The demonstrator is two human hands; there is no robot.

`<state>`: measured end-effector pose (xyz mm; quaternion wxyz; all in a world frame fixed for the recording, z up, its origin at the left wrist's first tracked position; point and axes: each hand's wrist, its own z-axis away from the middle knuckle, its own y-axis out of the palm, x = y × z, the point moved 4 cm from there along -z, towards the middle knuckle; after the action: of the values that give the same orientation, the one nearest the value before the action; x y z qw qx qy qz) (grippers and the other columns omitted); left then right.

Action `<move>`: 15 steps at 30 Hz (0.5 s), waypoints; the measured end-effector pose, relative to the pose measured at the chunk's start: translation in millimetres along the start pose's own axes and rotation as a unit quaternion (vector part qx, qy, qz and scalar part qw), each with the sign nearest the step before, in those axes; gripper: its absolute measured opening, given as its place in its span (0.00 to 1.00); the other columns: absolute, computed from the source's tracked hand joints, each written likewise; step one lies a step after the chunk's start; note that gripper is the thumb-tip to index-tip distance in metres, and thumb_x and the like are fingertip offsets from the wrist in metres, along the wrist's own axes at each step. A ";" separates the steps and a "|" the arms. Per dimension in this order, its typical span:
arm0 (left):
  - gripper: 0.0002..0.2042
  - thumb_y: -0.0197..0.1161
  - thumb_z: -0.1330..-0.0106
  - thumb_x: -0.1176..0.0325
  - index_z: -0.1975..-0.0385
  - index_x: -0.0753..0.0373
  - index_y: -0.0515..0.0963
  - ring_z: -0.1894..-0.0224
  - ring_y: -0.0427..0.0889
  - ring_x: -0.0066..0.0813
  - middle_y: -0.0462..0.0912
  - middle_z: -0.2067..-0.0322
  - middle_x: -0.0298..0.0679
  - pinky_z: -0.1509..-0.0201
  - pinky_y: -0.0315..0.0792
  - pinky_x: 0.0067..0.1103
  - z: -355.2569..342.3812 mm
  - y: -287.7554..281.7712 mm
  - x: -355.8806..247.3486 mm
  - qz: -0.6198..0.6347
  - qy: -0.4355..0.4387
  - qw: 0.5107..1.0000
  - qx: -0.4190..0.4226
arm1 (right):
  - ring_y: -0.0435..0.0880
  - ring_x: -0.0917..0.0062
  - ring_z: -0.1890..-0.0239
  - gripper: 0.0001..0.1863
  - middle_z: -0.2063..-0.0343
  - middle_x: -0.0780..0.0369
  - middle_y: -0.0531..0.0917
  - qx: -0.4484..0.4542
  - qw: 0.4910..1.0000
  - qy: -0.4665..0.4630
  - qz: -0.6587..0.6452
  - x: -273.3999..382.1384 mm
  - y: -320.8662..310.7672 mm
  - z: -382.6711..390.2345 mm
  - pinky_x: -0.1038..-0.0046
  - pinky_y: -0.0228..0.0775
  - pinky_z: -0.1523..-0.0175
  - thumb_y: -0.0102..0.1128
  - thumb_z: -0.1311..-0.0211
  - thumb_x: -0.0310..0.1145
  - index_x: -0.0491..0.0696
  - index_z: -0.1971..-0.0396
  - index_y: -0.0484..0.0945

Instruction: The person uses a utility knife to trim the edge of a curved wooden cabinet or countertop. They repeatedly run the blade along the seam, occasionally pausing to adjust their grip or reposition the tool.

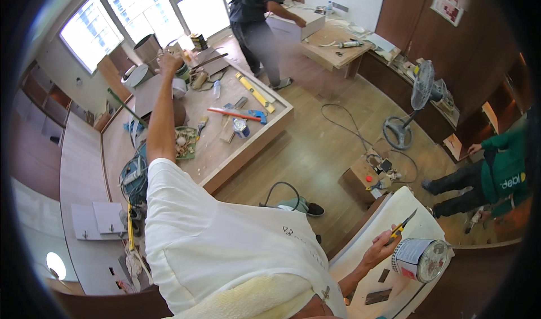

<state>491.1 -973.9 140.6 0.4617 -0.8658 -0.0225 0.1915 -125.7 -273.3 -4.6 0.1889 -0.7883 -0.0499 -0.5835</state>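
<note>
At the far end of the cluttered plywood worktop (253, 144), my left hand (169, 63) reaches out among cans and pots, its fingers curled by a green-labelled container (183, 71); what they grip is unclear. My right hand (380, 246) holds a yellow-and-black handled tool (398, 232) with a slim pointed tip. It is just left of a large paint can (424, 261), which lies on a white board (360, 293) with dark cutouts. On the worktop are a yellow level (255, 91), a blue-and-red tool (251, 116), a brush (201, 125) and a small can (240, 128).
A co-worker (253, 20) stands by a second table (332, 57) at the back; another in green (501, 172) is at the right. A standing fan (422, 85), loose cables and a cardboard box (358, 181) with tools occupy the floor. A power tool (133, 172) rests at the left.
</note>
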 end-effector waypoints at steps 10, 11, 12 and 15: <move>0.34 0.65 0.37 0.54 0.35 0.68 0.66 0.29 0.63 0.54 0.64 0.32 0.57 0.27 0.59 0.39 149.7 6.4 -90.6 -0.004 0.119 0.983 0.138 | 0.68 0.88 0.81 0.15 0.80 0.69 0.71 0.088 0.992 -0.033 -0.081 27.3 49.9 -0.1 0.82 0.60 0.74 0.50 0.26 0.38 0.43 0.50 0.75; 0.33 0.65 0.36 0.55 0.35 0.67 0.67 0.30 0.64 0.54 0.66 0.33 0.57 0.27 0.59 0.39 149.9 33.1 -87.5 0.015 0.219 0.966 0.137 | 0.67 0.88 0.81 0.15 0.81 0.69 0.71 0.099 0.991 -0.040 -0.082 25.6 53.0 2.9 0.82 0.60 0.74 0.50 0.26 0.38 0.43 0.50 0.75; 0.32 0.66 0.36 0.56 0.36 0.66 0.67 0.31 0.64 0.54 0.67 0.34 0.56 0.28 0.60 0.38 151.5 63.4 -87.9 0.036 0.319 0.937 0.138 | 0.67 0.88 0.81 0.15 0.81 0.70 0.71 0.107 0.990 -0.048 -0.081 18.8 57.0 4.9 0.82 0.60 0.74 0.50 0.26 0.37 0.43 0.50 0.75; 0.35 0.69 0.37 0.57 0.32 0.64 0.65 0.28 0.62 0.52 0.64 0.31 0.55 0.25 0.58 0.36 279.6 108.7 -227.5 0.107 0.501 0.776 0.369 | 0.66 0.89 0.82 0.15 0.83 0.70 0.70 0.067 0.996 -0.046 -0.042 14.0 45.1 8.1 0.82 0.59 0.75 0.51 0.27 0.36 0.43 0.50 0.75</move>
<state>167.0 -864.1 -16.4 0.6684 -0.5997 0.3767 -0.2272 -100.5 -314.0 -4.2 0.2141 -0.7967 -0.1309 -0.5497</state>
